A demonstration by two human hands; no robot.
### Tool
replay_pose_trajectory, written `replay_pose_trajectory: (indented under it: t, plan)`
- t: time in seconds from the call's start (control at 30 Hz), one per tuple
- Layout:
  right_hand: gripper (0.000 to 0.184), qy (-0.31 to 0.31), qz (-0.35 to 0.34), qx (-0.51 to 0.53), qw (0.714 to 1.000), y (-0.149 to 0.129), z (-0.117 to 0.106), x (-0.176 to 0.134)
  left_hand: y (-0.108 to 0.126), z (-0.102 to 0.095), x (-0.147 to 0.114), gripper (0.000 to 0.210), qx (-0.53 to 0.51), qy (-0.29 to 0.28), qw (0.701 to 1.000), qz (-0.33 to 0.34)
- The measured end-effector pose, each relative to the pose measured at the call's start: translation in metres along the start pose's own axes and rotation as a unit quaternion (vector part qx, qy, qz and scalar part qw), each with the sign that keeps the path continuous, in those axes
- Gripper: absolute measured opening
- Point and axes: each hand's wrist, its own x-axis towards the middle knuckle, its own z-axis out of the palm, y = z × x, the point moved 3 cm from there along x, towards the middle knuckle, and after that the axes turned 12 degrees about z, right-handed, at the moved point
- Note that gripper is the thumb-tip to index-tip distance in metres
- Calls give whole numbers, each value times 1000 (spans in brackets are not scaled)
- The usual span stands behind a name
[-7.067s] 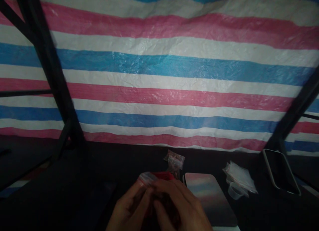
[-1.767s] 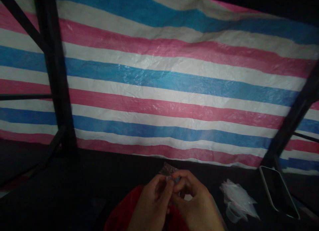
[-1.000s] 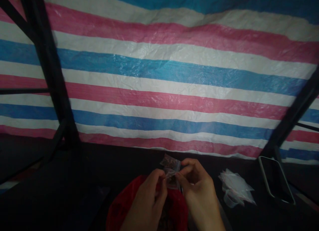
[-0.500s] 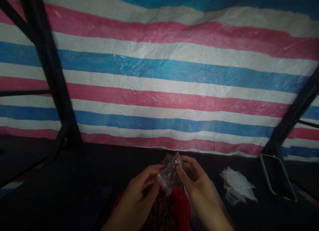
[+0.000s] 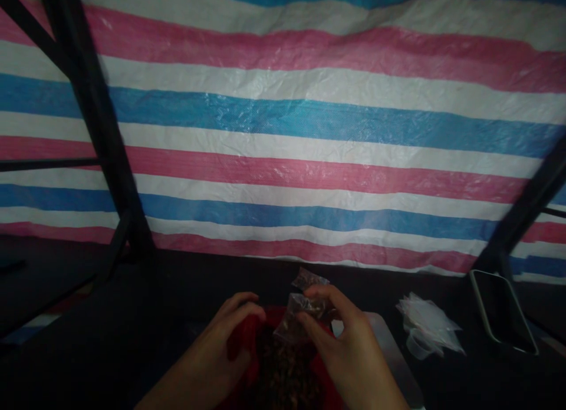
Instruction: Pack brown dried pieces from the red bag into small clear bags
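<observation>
My right hand (image 5: 342, 345) pinches a small clear plastic bag (image 5: 298, 315) by its top, just above a red bag (image 5: 247, 339) filled with dark brown bits (image 5: 283, 371). My left hand (image 5: 221, 339) grips the red bag's left rim, fingers curled over the edge. Behind the clear bag, another small filled packet (image 5: 309, 278) rests on the dark table.
A pile of empty clear bags (image 5: 428, 327) lies at the right, a phone (image 5: 502, 310) leans further right. A flat grey slab (image 5: 389, 351) sits right of the red bag. A striped tarp (image 5: 309, 133) and black frame bars (image 5: 97, 121) stand behind.
My left hand let go of the clear bag and dropped to the red bag's rim. My right hand now holds the clear bag alone, lower over the red bag.
</observation>
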Motion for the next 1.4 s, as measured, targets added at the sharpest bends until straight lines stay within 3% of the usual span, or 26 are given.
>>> replay_pose_trajectory:
  t: [0.1, 0.3, 0.63, 0.9, 1.1, 1.27, 1.4]
  plan:
    - [21, 4, -12, -30, 999, -1, 2, -3, -3, 2, 4, 26, -57, -19, 998, -4]
    - [28, 15, -36, -67, 997, -2, 0, -2, -8, 5, 16, 11, -124, 25, 991, -37]
    - [12, 23, -78, -21, 996, -13, -4, -6, -6, -2, 25, 24, -210, 57, 970, -105]
    - [9, 58, -119, -1, 991, -19, -1, -9, -17, -4, 24, 24, -255, 93, 952, -144]
    - [15, 106, -191, -119, 968, -19, -4, -13, -20, -2, 25, 22, -261, 107, 949, -143]
    - [21, 52, -224, -240, 943, -16, -2, -13, -17, -4, 25, 22, -254, 114, 950, -139]
    - [21, 47, -249, -227, 941, -20, -3, -13, -15, -5, 26, 23, -254, 116, 950, -141]
